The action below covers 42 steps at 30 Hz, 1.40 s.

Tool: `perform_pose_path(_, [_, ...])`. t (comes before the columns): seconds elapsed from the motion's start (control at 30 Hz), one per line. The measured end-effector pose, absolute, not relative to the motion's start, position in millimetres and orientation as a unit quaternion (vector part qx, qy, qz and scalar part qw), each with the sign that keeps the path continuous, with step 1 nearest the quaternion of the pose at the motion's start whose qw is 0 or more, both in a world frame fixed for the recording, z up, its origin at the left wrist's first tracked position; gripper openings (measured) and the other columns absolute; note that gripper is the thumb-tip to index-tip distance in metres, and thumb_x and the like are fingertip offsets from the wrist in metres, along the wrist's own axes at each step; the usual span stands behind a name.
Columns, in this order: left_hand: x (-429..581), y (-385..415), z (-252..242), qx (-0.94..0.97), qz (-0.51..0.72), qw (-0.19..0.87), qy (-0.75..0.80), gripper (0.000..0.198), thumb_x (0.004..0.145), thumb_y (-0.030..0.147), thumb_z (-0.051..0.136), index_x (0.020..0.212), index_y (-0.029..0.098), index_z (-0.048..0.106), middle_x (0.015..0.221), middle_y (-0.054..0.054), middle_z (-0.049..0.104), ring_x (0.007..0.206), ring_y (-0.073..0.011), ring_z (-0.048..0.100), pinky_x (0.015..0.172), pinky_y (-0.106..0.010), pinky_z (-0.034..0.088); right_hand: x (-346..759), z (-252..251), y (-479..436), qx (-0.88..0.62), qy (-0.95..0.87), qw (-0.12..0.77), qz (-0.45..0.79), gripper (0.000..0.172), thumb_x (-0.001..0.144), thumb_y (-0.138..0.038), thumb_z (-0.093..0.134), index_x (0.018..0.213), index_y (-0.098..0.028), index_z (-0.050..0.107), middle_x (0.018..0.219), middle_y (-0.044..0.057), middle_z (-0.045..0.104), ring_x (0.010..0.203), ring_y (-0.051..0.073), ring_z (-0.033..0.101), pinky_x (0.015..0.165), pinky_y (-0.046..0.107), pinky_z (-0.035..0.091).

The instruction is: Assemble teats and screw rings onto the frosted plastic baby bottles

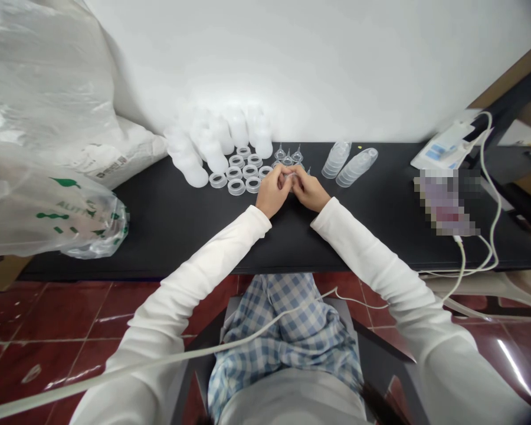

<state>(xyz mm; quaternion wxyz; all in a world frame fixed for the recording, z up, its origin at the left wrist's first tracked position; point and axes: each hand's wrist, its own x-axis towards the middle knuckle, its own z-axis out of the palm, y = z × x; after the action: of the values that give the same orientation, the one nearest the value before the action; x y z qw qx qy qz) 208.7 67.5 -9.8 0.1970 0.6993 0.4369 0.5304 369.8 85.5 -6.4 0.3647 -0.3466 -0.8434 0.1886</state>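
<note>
My left hand (pixel 273 190) and my right hand (pixel 307 188) meet over the black table (pixel 168 218), fingers curled and pinched together on a small clear plastic piece (pixel 291 177) between them. Just beyond my fingers stand a few clear pointed nozzle tips (pixel 287 156). To the left of them lie several clear plastic rings (pixel 243 174). Behind the rings stand several white translucent bottles (pixel 216 144) against the wall.
Two lying stacks of clear caps (pixel 349 163) sit right of my hands. Large plastic bags (pixel 39 147) fill the table's left end. At the right are a white device (pixel 445 147), a blurred object (pixel 446 200) and white cables (pixel 487 236).
</note>
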Motion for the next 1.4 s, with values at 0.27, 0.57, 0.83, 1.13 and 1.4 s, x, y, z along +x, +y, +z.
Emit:
perform_pose_path(0.27, [207.3, 67.3, -4.2, 0.7, 0.544, 0.186, 0.423, 0.016, 0.099, 0.035, 0.064, 0.094, 0.021, 0.058, 0.066, 0.004, 0.049, 0.065, -0.0123, 0.051, 0.067, -0.027, 0.044, 365.7, -2.1, 83.4, -0.361, -0.793, 0.434, 0.229, 0.055, 0.101, -0.066, 0.041, 0.123, -0.021, 0.063, 0.114, 0.011, 0.073, 0.081, 0.02, 0.065, 0.073, 0.035, 0.056])
perform_pose_path(0.57, [210.3, 66.5, -5.4, 0.679, 0.547, 0.239, 0.428, 0.021, 0.1, 0.041, 0.063, 0.095, 0.021, 0.06, 0.066, 0.005, 0.049, 0.06, -0.0104, 0.049, 0.062, -0.026, 0.043, 365.0, -2.0, 77.9, -0.411, -0.773, 0.436, 0.208, 0.055, 0.099, -0.067, 0.045, 0.119, -0.021, 0.067, 0.097, 0.007, 0.074, 0.066, 0.017, 0.058, 0.069, 0.035, 0.054])
perform_pose_path(0.83, [209.6, 64.7, -2.1, 0.657, 0.545, 0.276, 0.441, 0.02, 0.101, 0.042, 0.061, 0.099, 0.022, 0.061, 0.069, 0.004, 0.053, 0.06, -0.0105, 0.049, 0.059, -0.024, 0.042, 363.3, -4.3, 79.3, -0.414, -0.767, 0.437, 0.221, 0.057, 0.101, -0.066, 0.04, 0.123, -0.02, 0.064, 0.107, 0.009, 0.074, 0.075, 0.018, 0.064, 0.076, 0.035, 0.057])
perform_pose_path(1.13, [210.4, 65.2, -3.6, 0.696, 0.523, 0.238, 0.43, 0.014, 0.098, 0.035, 0.064, 0.102, 0.022, 0.064, 0.071, 0.002, 0.055, 0.065, -0.0131, 0.053, 0.067, -0.027, 0.047, 366.6, -5.4, 82.5, -0.436, -0.795, 0.397, 0.145, 0.033, 0.1, -0.045, 0.047, 0.12, -0.022, 0.059, 0.104, 0.009, 0.076, 0.082, 0.023, 0.07, 0.079, 0.037, 0.057])
perform_pose_path(1.4, [209.3, 66.6, -8.1, 0.712, 0.516, 0.2, 0.432, 0.01, 0.098, 0.031, 0.063, 0.1, 0.02, 0.064, 0.074, 0.0, 0.058, 0.072, -0.0153, 0.056, 0.075, -0.029, 0.049, 368.6, -9.2, 86.4, -0.385, -0.829, 0.371, 0.165, 0.04, 0.106, -0.048, 0.031, 0.125, -0.018, 0.05, 0.114, 0.018, 0.073, 0.1, 0.026, 0.072, 0.093, 0.041, 0.057])
